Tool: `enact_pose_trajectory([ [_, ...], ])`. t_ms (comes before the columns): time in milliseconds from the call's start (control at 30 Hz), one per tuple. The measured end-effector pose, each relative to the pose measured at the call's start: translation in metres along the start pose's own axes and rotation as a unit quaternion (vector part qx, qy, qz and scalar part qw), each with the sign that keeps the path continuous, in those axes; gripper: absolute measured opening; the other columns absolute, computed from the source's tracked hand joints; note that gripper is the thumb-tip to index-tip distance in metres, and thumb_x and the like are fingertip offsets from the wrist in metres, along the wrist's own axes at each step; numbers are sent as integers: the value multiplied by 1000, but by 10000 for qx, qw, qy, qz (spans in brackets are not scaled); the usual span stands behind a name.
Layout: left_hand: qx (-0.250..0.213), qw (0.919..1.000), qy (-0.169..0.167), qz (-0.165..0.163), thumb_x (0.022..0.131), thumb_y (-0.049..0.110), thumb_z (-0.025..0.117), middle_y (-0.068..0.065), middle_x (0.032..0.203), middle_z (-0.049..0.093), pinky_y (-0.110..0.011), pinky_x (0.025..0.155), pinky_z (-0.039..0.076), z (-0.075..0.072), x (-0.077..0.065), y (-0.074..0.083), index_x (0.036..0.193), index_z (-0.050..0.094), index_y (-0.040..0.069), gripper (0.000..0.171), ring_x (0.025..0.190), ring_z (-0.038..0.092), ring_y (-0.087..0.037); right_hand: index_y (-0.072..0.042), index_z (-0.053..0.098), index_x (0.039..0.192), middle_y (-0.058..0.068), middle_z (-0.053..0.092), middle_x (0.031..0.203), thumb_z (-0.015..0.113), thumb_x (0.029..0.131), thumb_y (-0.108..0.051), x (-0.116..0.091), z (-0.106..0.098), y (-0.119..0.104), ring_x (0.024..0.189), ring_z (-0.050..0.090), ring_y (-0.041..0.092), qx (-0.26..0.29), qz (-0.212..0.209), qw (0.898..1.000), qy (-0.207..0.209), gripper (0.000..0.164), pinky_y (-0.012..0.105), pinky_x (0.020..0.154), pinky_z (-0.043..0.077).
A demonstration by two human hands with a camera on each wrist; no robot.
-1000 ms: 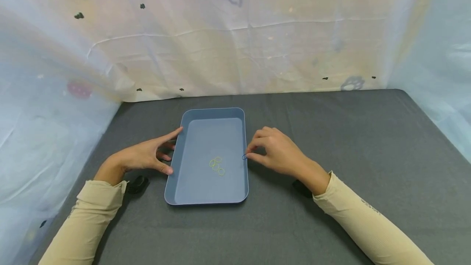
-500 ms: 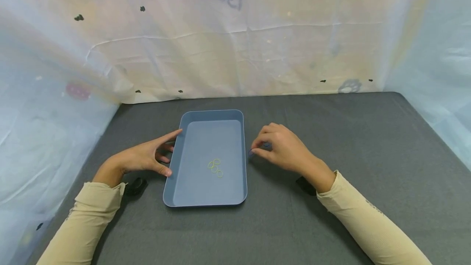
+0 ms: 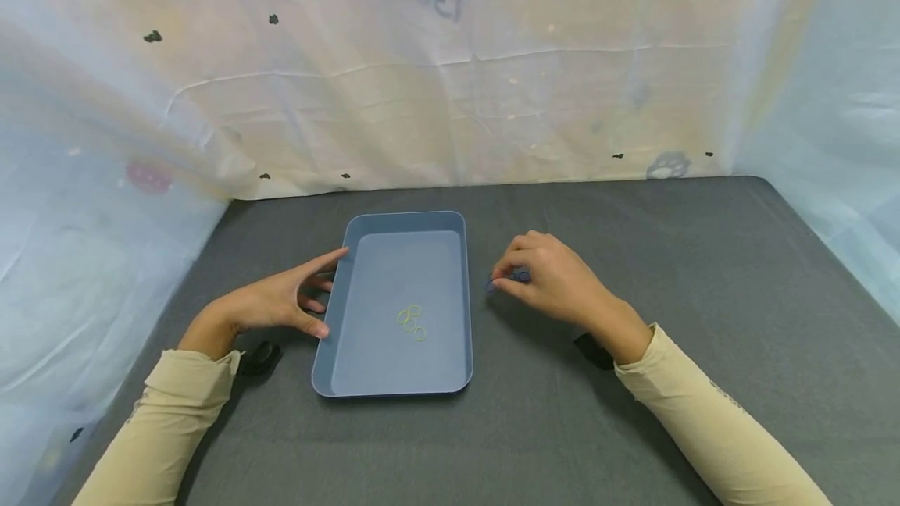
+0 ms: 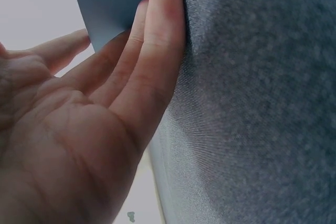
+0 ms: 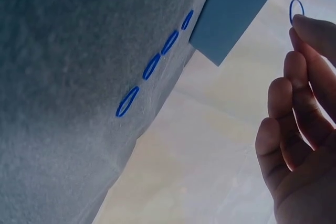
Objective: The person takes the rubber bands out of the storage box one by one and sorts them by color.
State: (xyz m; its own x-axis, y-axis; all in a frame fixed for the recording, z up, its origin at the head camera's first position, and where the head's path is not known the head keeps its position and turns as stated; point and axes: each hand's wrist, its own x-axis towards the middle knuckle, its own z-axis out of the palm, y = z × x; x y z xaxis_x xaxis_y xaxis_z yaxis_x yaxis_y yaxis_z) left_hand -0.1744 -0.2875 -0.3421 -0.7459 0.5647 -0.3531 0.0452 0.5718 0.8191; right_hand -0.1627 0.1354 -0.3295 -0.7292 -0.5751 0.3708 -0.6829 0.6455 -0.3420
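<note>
My right hand (image 3: 544,272) pinches a thin blue rubber band (image 5: 291,11) between thumb and forefinger, just right of the tray. Beneath it, several more blue rubber bands (image 5: 148,65) lie in a row on the cloth in the right wrist view; the hand mostly hides them from the head view. The shallow blue-grey tray (image 3: 394,272) holds several yellow rubber bands (image 3: 407,319) in a loose cluster. Spread along the tray's left side, my left hand (image 3: 277,295) touches the rim with forefinger and thumb, and its other fingers (image 4: 165,19) rest by the outer wall.
Dark grey cloth (image 3: 633,256) covers the table, reaching well out to the right of the tray. A pale printed curtain (image 3: 394,115) hangs behind the table, with bluish sheets at both sides. Each wrist carries a black camera (image 3: 260,358).
My right hand has drawn back to the right, from the tray's right rim to above the cloth, still pinching the blue rubber band. My left hand stays at the tray's left side.
</note>
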Motion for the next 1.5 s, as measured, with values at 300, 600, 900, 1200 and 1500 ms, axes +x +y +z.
enact_pose_trajectory([
  [300, 107, 9998, 2, 146, 78, 19, 87, -27, 162, 15, -42, 92, 54, -2, 0, 7, 162, 0, 25, 121, 134, 42, -49, -22, 79, 88, -8, 68, 89, 82, 84, -22, -1, -4, 5, 85, 61, 17, -24, 25, 10000, -9, 5, 34, 78, 47],
  [600, 71, 10000, 12, 67, 77, 19, 87, -26, 162, 15, -42, 92, 54, -2, 0, 3, 162, 0, 28, 121, 133, 44, -48, -22, 78, 87, -9, 68, 89, 82, 84, -22, -1, -5, 7, 87, 61, 16, -47, 87, 9999, -32, 5, 33, 77, 48],
  [900, 68, 9999, -1, 100, 78, 19, 86, -25, 162, 15, -42, 93, 54, -2, 2, 0, 162, 0, 27, 120, 133, 44, -49, -22, 78, 88, -8, 67, 90, 81, 85, -22, -3, -11, 11, 88, 60, 19, -127, 330, 9993, -135, 3, 34, 76, 46],
  [1200, 0, 10000, -42, 78, 79, 19, 86, -25, 162, 15, -40, 90, 55, -2, -1, 2, 162, -1, 28, 121, 134, 44, -48, -20, 79, 90, -7, 68, 92, 78, 87, -26, -3, -14, 14, 88, 60, 19, -174, 327, 9991, -224, 6, 35, 77, 45],
  [1500, -105, 9999, -68, 64, 79, 17, 85, -24, 162, 15, -38, 89, 55, -2, -1, 2, 162, -1, 29, 120, 133, 44, -47, -20, 79, 90, -4, 68, 93, 79, 87, -23, -4, -20, 19, 90, 59, 22, -218, 554, 9978, -280, 4, 37, 76, 45],
])
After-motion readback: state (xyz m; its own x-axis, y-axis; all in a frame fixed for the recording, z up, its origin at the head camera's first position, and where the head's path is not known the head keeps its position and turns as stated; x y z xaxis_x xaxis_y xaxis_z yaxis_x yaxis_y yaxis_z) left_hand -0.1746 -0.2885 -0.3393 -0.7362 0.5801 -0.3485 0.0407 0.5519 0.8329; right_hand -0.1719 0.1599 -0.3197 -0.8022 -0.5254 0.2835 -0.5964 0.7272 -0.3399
